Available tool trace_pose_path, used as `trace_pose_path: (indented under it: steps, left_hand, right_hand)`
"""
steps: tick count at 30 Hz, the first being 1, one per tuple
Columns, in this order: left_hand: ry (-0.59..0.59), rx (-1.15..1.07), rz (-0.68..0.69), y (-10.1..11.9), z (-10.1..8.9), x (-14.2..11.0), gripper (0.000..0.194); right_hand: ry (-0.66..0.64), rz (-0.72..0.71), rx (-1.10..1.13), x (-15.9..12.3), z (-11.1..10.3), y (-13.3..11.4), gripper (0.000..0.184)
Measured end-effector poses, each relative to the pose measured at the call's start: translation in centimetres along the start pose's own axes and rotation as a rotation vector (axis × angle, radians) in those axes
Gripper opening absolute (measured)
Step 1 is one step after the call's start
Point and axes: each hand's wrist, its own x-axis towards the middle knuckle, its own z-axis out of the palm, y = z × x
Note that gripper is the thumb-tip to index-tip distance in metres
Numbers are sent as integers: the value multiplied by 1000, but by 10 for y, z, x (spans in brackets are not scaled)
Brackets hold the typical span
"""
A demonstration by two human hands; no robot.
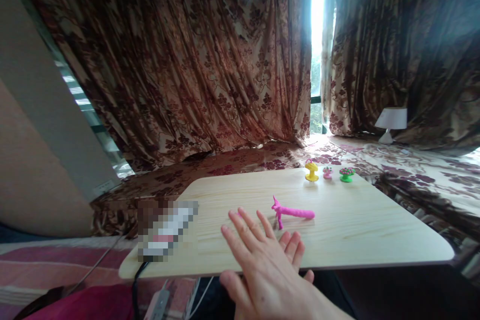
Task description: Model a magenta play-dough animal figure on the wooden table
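Note:
My right hand (262,260) lies palm down across my left hand (294,250), its fingers stretched out and slightly spread. Only several fingertips of the left hand show, past the right edge of the upper hand; they are extended. Whether anything lies between the two palms is hidden. Just beyond the fingers, a pink modelling-clay stem (294,212) with short forked ends rests on its side on the pale wooden table (360,230). A tiny bit of pink shows behind the right fingertips, too small to make out.
Small clay figures stand along the far edge: a yellow one (311,171), a pink one (327,173) and a green one with dotted top (347,175). A blurred-out object with a black cable (137,285) is at left. A white lamp (391,120) stands beyond, right.

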Motion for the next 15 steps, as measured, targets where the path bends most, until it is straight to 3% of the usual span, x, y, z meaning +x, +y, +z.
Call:
trace_pose_path:
  steps: [2,4,6,8,10,12,13,15]
  left_hand:
    - [-5,-24,37,7,-1,-3,53]
    - [-21,-77,93,18,-4,-8,54]
    - [-43,-139,136,23,-10,-9,56]
    - [-83,-188,134,18,-16,-5,57]
    - [-143,-190,68,2,-20,0,57]
    - [-217,-159,-3,-14,-23,4,59]
    - [-242,-143,-8,-19,-23,4,62]
    - [-249,-124,10,-20,-23,0,64]
  right_hand:
    - [-58,-108,30,-4,-18,22,55]
    - [-52,-261,24,-19,-21,34,51]
    - [49,-398,-16,-35,-7,28,44]
    - [136,-430,-41,-40,13,7,42]
    - [140,-301,-47,-31,25,-15,46]
    - [86,-53,-44,-14,22,-23,48]
    - [37,74,-28,-7,14,-20,48]
    - [-33,63,33,-1,-7,0,49]
